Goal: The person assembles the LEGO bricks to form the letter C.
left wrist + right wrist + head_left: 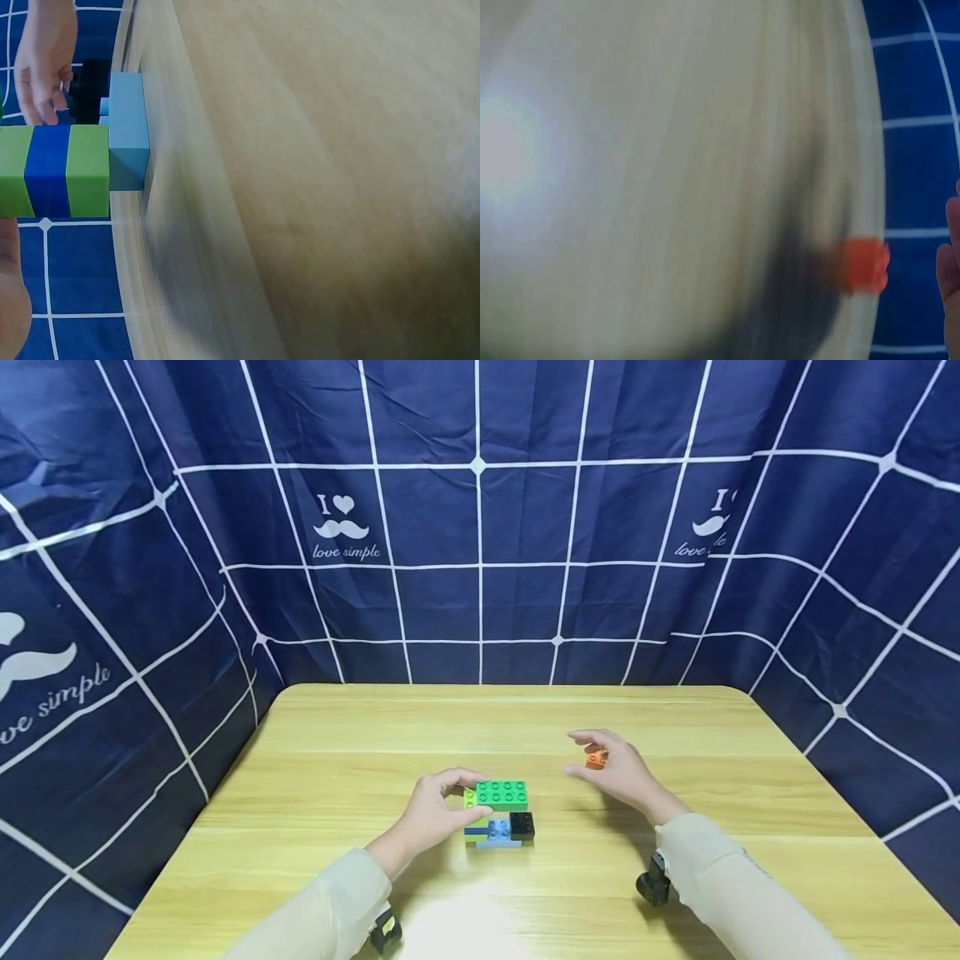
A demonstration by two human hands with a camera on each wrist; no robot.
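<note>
My left hand [427, 814] grips a toy brick stack from the left, thumb on the near side and fingers on the far side. A bright green brick [504, 793] tops it. In the left wrist view, lime bricks [88, 171] with a dark blue brick [47, 171] between them rise from a light blue brick [129, 135]. A black brick [522, 826] sits at the base's right end. My right hand [621, 770] is spread around a small orange brick [596, 760]. In the right wrist view, the orange brick [865, 265] stands on the table, apart from the visible fingers [949, 271].
The wooden table [360, 718] ends at a rounded back edge. Dark blue curtains [525, 518] with white grid lines hang behind it and along both sides. Small black wrist cameras [654, 881] sit under both sleeves.
</note>
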